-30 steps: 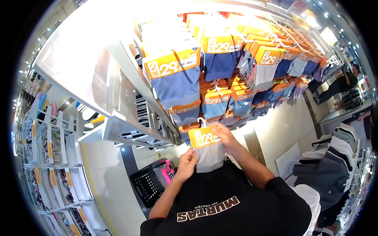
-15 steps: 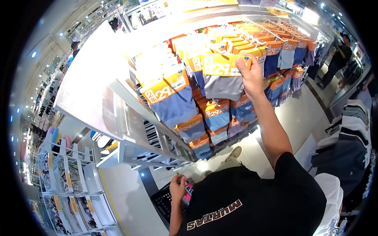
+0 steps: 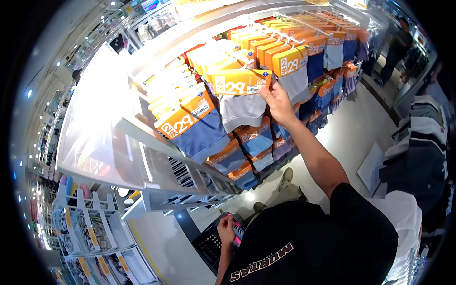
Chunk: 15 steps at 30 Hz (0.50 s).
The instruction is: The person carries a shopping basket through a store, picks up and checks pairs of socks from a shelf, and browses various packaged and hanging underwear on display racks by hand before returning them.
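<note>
- Two bare hands are seen, the right one high and the left one low.
- One grey pack (image 3: 242, 110) is with the right hand (image 3: 280, 105); its orange card (image 3: 241, 82) is pinched at the right edge, thumb on the front face and the other fingers partly behind.
- This pack is at the front of the display, between one blue pack (image 3: 202, 135) on its left and one more light grey pack (image 3: 293, 83) on its right. Whether its hook sits on a rod, I cannot tell.
- Two big characters and digits groups are on the held card — one "2", one "29" — and one barcode near the thumb.
- Several smaller packs (image 3: 255, 135) hang lower, in blue and purple; they overlap, so their exact count is not clear.
- One left hand (image 3: 226, 229) is beside one black basket (image 3: 209, 243), with fingers bent inward; if they pinch something, I cannot tell. Some pink item (image 3: 238, 236) is close to it.
- Two shoes (image 3: 286, 175) are seen on the floor, below the packs.
- One person (image 3: 398, 47) in dark clothes stands far at the right, well apart from both hands.
- One row of hanging garments (image 3: 418, 159) — white, grey and dark — is at the right side.
</note>
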Each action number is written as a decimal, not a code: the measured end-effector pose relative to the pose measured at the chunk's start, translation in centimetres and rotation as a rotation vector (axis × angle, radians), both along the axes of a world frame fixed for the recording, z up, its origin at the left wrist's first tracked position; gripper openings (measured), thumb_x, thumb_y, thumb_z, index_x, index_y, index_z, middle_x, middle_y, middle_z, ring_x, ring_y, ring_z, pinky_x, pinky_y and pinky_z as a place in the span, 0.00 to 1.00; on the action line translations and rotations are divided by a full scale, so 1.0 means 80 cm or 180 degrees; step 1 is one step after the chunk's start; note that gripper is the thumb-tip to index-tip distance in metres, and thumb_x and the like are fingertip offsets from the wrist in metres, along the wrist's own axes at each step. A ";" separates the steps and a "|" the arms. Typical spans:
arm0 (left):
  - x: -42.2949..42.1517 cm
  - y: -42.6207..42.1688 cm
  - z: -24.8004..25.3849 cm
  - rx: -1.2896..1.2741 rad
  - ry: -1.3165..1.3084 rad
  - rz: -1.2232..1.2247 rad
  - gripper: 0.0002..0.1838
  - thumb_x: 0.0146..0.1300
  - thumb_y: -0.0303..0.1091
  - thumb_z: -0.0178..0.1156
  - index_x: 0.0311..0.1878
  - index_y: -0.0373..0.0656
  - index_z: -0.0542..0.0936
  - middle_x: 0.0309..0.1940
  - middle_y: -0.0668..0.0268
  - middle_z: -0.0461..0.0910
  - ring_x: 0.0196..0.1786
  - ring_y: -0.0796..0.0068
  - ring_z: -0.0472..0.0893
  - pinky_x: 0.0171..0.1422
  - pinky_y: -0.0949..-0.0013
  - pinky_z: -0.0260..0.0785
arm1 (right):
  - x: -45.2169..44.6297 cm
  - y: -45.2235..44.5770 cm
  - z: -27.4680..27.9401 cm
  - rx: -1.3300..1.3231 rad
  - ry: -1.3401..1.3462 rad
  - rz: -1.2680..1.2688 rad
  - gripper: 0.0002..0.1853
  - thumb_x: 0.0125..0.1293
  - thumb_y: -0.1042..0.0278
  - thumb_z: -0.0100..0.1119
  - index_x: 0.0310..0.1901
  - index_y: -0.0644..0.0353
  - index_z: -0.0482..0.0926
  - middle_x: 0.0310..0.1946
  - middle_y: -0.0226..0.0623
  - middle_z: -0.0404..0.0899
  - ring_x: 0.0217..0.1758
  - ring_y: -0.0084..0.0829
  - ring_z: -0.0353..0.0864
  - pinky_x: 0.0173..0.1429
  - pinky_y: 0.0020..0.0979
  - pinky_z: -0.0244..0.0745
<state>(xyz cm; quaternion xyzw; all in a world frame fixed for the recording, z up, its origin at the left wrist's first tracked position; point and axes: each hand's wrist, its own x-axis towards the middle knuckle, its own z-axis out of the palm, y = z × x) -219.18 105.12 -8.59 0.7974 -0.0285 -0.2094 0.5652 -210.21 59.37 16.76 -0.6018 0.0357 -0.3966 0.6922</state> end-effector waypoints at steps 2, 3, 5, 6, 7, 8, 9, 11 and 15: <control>0.001 -0.004 -0.001 -0.0079 0.0074 -0.0064 0.13 0.73 0.36 0.63 0.46 0.33 0.84 0.32 0.68 0.83 0.35 0.81 0.78 0.42 0.74 0.70 | -0.010 -0.012 -0.025 -0.0179 0.0495 -0.0163 0.14 0.76 0.60 0.61 0.49 0.64 0.76 0.35 0.29 0.81 0.33 0.14 0.77 0.38 0.19 0.73; -0.001 -0.005 -0.001 -0.0112 0.0117 -0.0089 0.13 0.73 0.36 0.63 0.46 0.33 0.84 0.32 0.68 0.83 0.35 0.81 0.78 0.42 0.74 0.70 | -0.021 -0.017 -0.038 -0.0100 0.0684 -0.0171 0.14 0.76 0.60 0.61 0.48 0.64 0.76 0.34 0.29 0.81 0.33 0.15 0.77 0.37 0.19 0.73; -0.004 -0.009 0.000 -0.0113 0.0097 -0.0084 0.13 0.73 0.36 0.62 0.46 0.32 0.84 0.32 0.68 0.83 0.35 0.81 0.78 0.43 0.74 0.70 | -0.047 -0.008 -0.023 0.0039 0.1024 -0.0159 0.13 0.75 0.61 0.62 0.47 0.64 0.77 0.33 0.30 0.80 0.32 0.16 0.77 0.36 0.20 0.73; -0.004 -0.013 0.001 -0.0123 0.0072 -0.0069 0.13 0.73 0.36 0.62 0.46 0.32 0.84 0.32 0.68 0.83 0.35 0.81 0.78 0.43 0.74 0.71 | -0.056 -0.010 -0.027 0.0138 0.1077 -0.0186 0.12 0.74 0.62 0.62 0.47 0.64 0.78 0.33 0.32 0.81 0.31 0.17 0.78 0.35 0.21 0.74; -0.005 -0.019 0.006 -0.0075 0.0069 -0.0083 0.13 0.73 0.36 0.62 0.46 0.32 0.84 0.32 0.67 0.83 0.35 0.81 0.78 0.43 0.74 0.71 | -0.064 -0.014 -0.032 0.0184 0.1131 -0.0179 0.12 0.74 0.63 0.62 0.48 0.64 0.78 0.34 0.32 0.81 0.31 0.18 0.78 0.35 0.21 0.74; -0.007 -0.023 0.012 -0.0025 0.0065 -0.0095 0.14 0.73 0.36 0.62 0.46 0.32 0.84 0.32 0.67 0.83 0.35 0.81 0.78 0.43 0.74 0.71 | -0.071 -0.020 -0.041 0.0231 0.1184 -0.0168 0.12 0.74 0.63 0.62 0.48 0.64 0.78 0.34 0.32 0.82 0.31 0.18 0.78 0.35 0.21 0.74; -0.010 -0.027 0.017 0.0032 0.0064 -0.0108 0.14 0.73 0.37 0.62 0.46 0.32 0.84 0.33 0.67 0.84 0.36 0.81 0.78 0.44 0.74 0.71 | -0.078 -0.025 -0.048 0.0284 0.1241 -0.0158 0.12 0.74 0.64 0.62 0.49 0.64 0.78 0.34 0.32 0.82 0.31 0.18 0.78 0.35 0.21 0.74; -0.016 -0.040 0.027 0.0193 -0.0024 -0.0155 0.14 0.73 0.37 0.63 0.46 0.32 0.84 0.33 0.67 0.84 0.36 0.80 0.79 0.45 0.73 0.72 | -0.095 -0.034 -0.063 0.0357 0.1405 -0.0007 0.11 0.73 0.66 0.61 0.49 0.64 0.79 0.35 0.32 0.82 0.31 0.18 0.78 0.34 0.21 0.74; -0.033 -0.070 0.033 0.0124 0.0069 -0.0176 0.14 0.73 0.37 0.63 0.47 0.32 0.83 0.35 0.65 0.85 0.39 0.79 0.81 0.48 0.73 0.74 | -0.128 -0.068 -0.111 0.0420 0.1733 0.0383 0.10 0.71 0.68 0.63 0.49 0.64 0.80 0.36 0.31 0.82 0.32 0.19 0.79 0.33 0.22 0.75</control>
